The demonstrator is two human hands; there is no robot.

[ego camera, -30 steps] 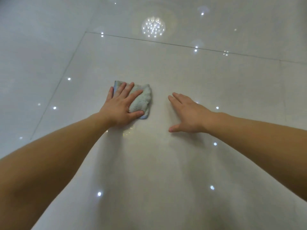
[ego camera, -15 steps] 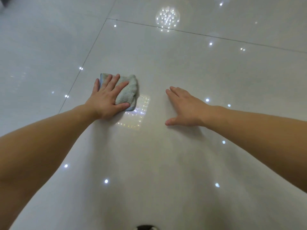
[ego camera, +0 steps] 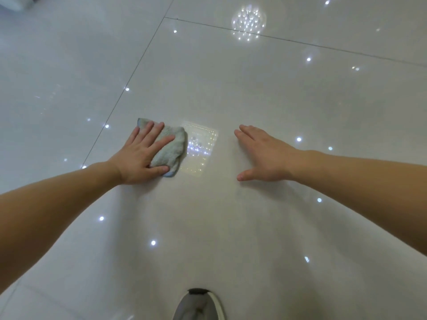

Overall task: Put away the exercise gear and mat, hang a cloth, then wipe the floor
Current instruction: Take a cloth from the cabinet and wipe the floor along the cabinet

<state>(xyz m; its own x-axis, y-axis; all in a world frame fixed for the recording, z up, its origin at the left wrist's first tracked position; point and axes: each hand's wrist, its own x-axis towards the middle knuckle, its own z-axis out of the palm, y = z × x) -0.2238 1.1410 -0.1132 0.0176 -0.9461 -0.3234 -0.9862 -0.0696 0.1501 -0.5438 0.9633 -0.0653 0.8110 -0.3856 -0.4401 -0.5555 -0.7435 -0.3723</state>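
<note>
Wipe stroke has gone leftward: vs 1 s ago the pale grey-green folded terry cloth (ego camera: 172,147) sits much nearer the dark grout line (ego camera: 120,100) that runs diagonally on its left, and the gap btwn cloth and right hand (ego camera: 264,155) has widened. The left hand (ego camera: 142,154) lies flat on top of the cloth, fingers straight and spread, thumb along its near edge, pressing rather than gripping. The right hand is flat on the glossy white tiled floor (ego camera: 231,227), fingers straight and close together, thumb out to the side, holding nothing; prob. just bracing the body. A rectangular patch of reflected light (ego camera: 201,150), mostly covered by hand and cloth 1 s ago, now shows in full just right of the cloth. Since 0.5 s ago the cloth-to-grout spacing looks abt the same, so the stroke seems near its left end. View has also dropped: a grey shoe toe w/ white sole (ego camera: 198,304) is now in at the bottom edge. For the task: no gear or mat in view, so this is the last step, floor wiping, under way w/ this tile partly covered
</note>
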